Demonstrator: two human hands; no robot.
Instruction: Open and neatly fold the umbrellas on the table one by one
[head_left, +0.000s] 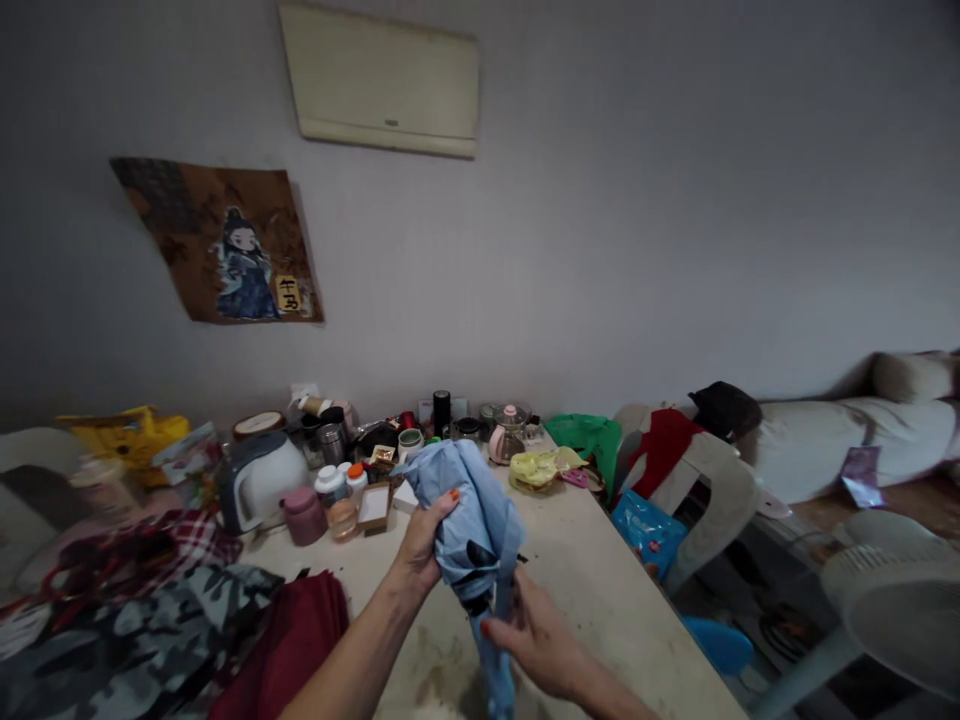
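Note:
A light blue cloth bundle (pixel 469 510) with a black print is held upright over the table, gathered in loose folds and narrowing toward its lower end. Its exact kind is hard to make out. My left hand (pixel 424 545) grips its left side, thumb across the front. Lower down, my right hand (pixel 529 630) pinches the narrow part from the right, thumb on the front near a hanging blue strip. Dark red cloth (pixel 304 640) and grey camouflage cloth (pixel 180 620) lie heaped to the left of my left arm.
Behind the bundle the table (pixel 577 560) carries a kettle (pixel 262 480), a pink jar (pixel 304 515), several bottles, a small open box (pixel 375 507), a glass teapot (pixel 508 435) and a yellow bag (pixel 536 470). A chair (pixel 712 490) and a fan (pixel 892 590) stand right.

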